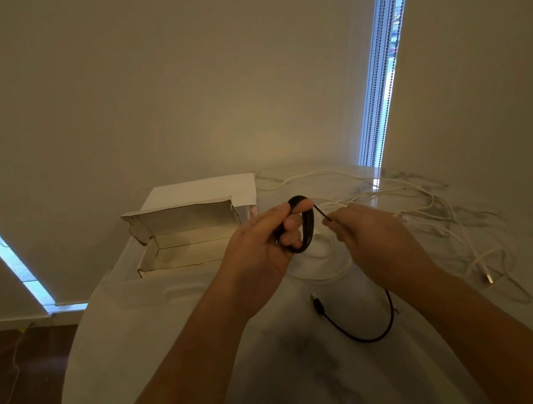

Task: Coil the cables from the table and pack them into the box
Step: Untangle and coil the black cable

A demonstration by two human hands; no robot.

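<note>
My left hand [263, 238] grips a small coil of black cable [307, 230] above the table, thumb on top of the loops. A strand runs from the coil to my right hand [364, 234], which pinches it. The loose tail of the black cable [366, 335] curves over the table below my right wrist and ends in a USB plug [318, 304]. An open white cardboard box [181, 242], its lid tilted back, stands just left of my left hand. Several white cables [428, 205] lie tangled on the right and far side of the table.
The white marble table [161, 342] has a rounded left edge with dark wooden floor beyond it. A white cable end with a plug [489, 276] lies at the right. Walls and a beaded blind stand close behind the table.
</note>
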